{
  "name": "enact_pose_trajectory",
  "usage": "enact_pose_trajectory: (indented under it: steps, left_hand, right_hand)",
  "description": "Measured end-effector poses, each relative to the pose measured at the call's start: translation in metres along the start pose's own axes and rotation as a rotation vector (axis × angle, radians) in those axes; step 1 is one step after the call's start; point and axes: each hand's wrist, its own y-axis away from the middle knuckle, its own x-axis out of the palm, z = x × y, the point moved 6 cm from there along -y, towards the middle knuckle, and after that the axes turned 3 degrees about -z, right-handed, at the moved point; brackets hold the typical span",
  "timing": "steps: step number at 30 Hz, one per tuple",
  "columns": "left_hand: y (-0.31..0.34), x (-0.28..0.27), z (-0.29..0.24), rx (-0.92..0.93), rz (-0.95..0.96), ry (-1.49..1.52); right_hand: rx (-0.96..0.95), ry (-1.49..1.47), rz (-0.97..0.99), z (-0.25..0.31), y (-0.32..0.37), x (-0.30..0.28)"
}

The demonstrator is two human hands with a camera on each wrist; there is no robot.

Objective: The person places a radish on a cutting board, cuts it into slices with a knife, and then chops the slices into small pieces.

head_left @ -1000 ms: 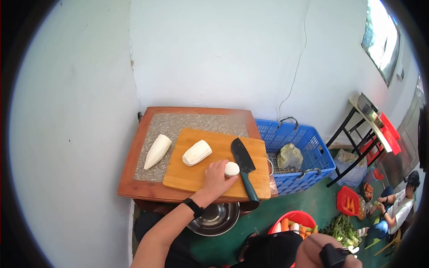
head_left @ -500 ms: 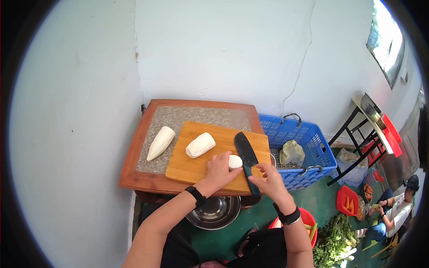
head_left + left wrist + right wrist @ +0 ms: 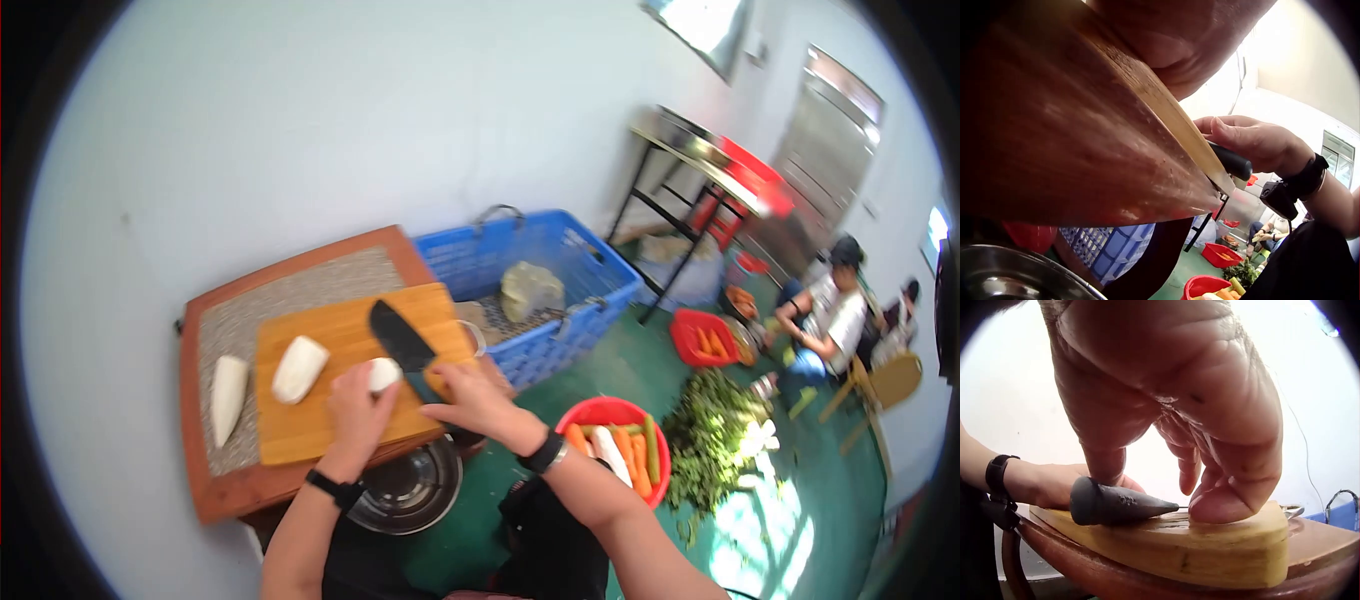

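Note:
On the wooden cutting board (image 3: 320, 437), my left hand (image 3: 356, 408) holds a short piece of peeled white radish (image 3: 384, 375), thumb and fingers about its sides. A kitchen knife (image 3: 398, 334) with a dark blade lies just right of that piece. My right hand (image 3: 482, 405) is over its handle (image 3: 1110, 503); in the right wrist view the thumb is on one side and the curled fingertips rest on the board on the other. A thicker radish chunk (image 3: 299, 370) lies at the board's left part. Beside the board is a tapered radish piece (image 3: 229, 400).
The small table (image 3: 222, 497) has a wooden rim. A blue plastic basket (image 3: 570, 345) stands right of it, and a steel basin (image 3: 410, 495) below. On the green floor are a red tub (image 3: 663, 480) of vegetables and leafy greens (image 3: 705, 430). Another person (image 3: 830, 310) sits farther right.
My right hand has come up from low at the right to the knife handle. My left hand stays on the radish piece. The head view has swung right.

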Motion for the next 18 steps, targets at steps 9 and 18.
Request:
enact_pose_trajectory:
  steps: [9,18]
  left_hand:
    - [0.003,0.003,0.006,-0.045,0.077,0.034]
    - [0.005,0.006,0.013,-0.044,0.064,0.023]
  right_hand:
    - [0.026,-0.024,0.008,0.000,0.002,0.010]
    - [-0.024,-0.041,-0.042,-0.005,0.000,0.020]
